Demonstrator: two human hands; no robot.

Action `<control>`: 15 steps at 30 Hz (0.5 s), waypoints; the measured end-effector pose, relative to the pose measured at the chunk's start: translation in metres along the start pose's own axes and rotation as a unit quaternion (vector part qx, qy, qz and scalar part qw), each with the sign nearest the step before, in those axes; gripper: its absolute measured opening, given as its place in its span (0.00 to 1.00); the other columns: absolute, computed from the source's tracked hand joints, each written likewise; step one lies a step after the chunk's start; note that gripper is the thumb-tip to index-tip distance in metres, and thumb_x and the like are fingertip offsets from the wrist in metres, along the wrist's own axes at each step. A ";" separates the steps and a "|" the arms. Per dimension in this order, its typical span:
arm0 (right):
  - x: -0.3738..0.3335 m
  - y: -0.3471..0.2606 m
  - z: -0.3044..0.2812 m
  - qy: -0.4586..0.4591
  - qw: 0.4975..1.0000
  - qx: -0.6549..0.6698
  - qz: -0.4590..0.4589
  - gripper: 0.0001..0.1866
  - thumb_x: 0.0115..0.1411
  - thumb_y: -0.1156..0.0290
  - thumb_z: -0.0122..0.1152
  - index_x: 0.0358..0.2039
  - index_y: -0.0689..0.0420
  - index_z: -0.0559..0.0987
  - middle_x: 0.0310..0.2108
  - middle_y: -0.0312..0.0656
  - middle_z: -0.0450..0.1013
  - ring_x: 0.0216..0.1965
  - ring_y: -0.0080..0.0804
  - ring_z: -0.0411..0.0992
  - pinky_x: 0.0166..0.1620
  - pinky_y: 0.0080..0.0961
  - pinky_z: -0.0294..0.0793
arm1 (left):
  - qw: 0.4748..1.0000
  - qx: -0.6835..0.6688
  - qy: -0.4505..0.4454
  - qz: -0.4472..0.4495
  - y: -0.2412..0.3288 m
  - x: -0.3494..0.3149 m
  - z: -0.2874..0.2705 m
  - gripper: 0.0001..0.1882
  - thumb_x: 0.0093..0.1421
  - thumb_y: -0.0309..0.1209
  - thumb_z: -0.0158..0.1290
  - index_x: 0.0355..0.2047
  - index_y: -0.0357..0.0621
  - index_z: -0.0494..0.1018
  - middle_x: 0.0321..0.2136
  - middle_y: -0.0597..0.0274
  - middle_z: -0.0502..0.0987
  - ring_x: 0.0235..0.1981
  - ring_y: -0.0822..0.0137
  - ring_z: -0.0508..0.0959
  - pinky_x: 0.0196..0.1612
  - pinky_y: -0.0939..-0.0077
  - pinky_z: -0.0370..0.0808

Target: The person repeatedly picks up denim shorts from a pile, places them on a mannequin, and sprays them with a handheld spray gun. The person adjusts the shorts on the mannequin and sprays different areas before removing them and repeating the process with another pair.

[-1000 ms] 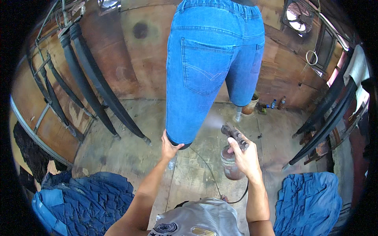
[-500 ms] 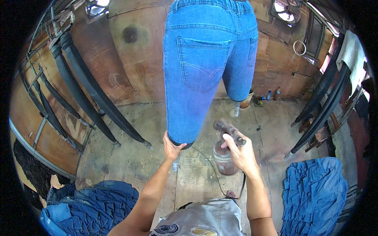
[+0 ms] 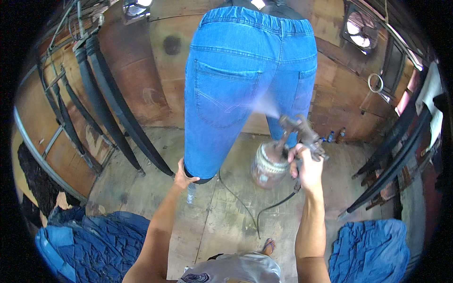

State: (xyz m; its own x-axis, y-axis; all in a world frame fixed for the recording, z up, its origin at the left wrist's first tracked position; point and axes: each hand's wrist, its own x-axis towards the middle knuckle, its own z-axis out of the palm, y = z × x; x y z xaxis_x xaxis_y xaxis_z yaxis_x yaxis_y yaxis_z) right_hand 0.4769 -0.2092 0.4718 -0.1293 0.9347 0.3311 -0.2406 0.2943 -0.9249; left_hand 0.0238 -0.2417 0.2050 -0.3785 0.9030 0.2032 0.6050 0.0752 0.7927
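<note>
A pair of blue jeans (image 3: 219, 89) is stretched over a dark leg-shaped form in front of me, with the back pockets facing me. My left hand (image 3: 184, 176) grips the bottom of the left leg, thumb across the dark edge (image 3: 204, 180) under the hem. In my right hand (image 3: 309, 169) is a spray gun (image 3: 302, 129), its worn cup (image 3: 270, 166) hanging below. The fingers are wrapped round the handle, partly hidden. Pale mist (image 3: 266, 104) leaves the nozzle toward the jeans between the two legs. A dark hose (image 3: 278, 203) runs from the handle down to the floor.
Piles of blue jeans lie at lower left (image 3: 111, 245) and lower right (image 3: 370, 252). Long black tubes (image 3: 115, 94) lean along the left side, and more black tubes (image 3: 384, 172) stand at the right. A fan (image 3: 361, 29) sits in the far wall; small bottles (image 3: 336, 136) stand below.
My right hand has raised the spray gun toward the seat of the jeans, and mist now shows at its nozzle. My left hand keeps its hold on the leg while the view has shifted.
</note>
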 end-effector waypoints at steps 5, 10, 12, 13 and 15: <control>0.032 0.079 -0.036 -0.207 0.972 -0.028 0.106 0.18 0.63 0.70 0.50 0.51 0.61 0.77 0.27 0.43 0.79 0.11 0.19 0.62 0.15 0.16 0.62 | 0.996 0.071 -0.013 0.051 -0.019 0.016 -0.009 0.71 0.37 0.37 0.79 0.70 0.43 0.38 0.67 0.43 0.60 0.67 0.51 0.64 0.69 0.56 0.62; 0.016 0.166 -0.087 -0.324 0.911 -0.221 0.124 0.16 0.59 0.71 0.54 0.46 0.59 0.81 0.29 0.41 0.81 0.18 0.23 0.69 0.25 0.24 0.70 | 0.930 0.293 -0.222 -0.033 0.075 0.008 0.026 0.43 0.56 0.50 0.56 0.65 0.40 0.56 0.62 0.44 0.67 0.63 0.53 0.69 0.65 0.58 0.68; 0.001 0.187 -0.109 -0.282 0.913 -0.198 0.220 0.11 0.57 0.66 0.60 0.32 0.59 0.85 0.26 0.44 0.81 0.29 0.31 0.76 0.38 0.32 0.76 | 0.824 0.281 -0.492 0.019 0.168 0.018 0.052 0.37 0.63 0.55 0.46 0.62 0.38 0.63 0.60 0.45 0.70 0.61 0.54 0.71 0.64 0.59 0.70; 0.001 0.195 -0.121 -0.278 0.913 -0.233 0.187 0.12 0.57 0.66 0.61 0.35 0.60 0.85 0.27 0.45 0.81 0.31 0.32 0.77 0.39 0.32 0.76 | 0.781 0.223 -0.582 0.045 0.224 0.029 0.063 0.37 0.67 0.58 0.42 0.61 0.38 0.66 0.59 0.45 0.72 0.60 0.55 0.72 0.63 0.60 0.71; 0.004 0.203 -0.146 -0.259 0.917 -0.247 0.175 0.14 0.56 0.65 0.62 0.39 0.60 0.84 0.30 0.46 0.82 0.32 0.33 0.78 0.41 0.33 0.76 | 0.809 0.004 -0.548 0.213 0.352 0.069 0.070 0.32 0.69 0.50 0.50 0.65 0.41 0.66 0.62 0.50 0.71 0.61 0.56 0.71 0.64 0.61 0.68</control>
State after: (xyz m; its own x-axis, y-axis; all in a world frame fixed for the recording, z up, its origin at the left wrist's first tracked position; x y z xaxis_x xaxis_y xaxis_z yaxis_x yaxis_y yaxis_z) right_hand 0.5681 -0.1165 0.2581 -0.5862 0.8066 -0.0758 0.3513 0.1687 -0.9210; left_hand 0.2593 -0.1232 0.4577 0.7115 0.6800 -0.1770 0.5224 -0.3434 0.7805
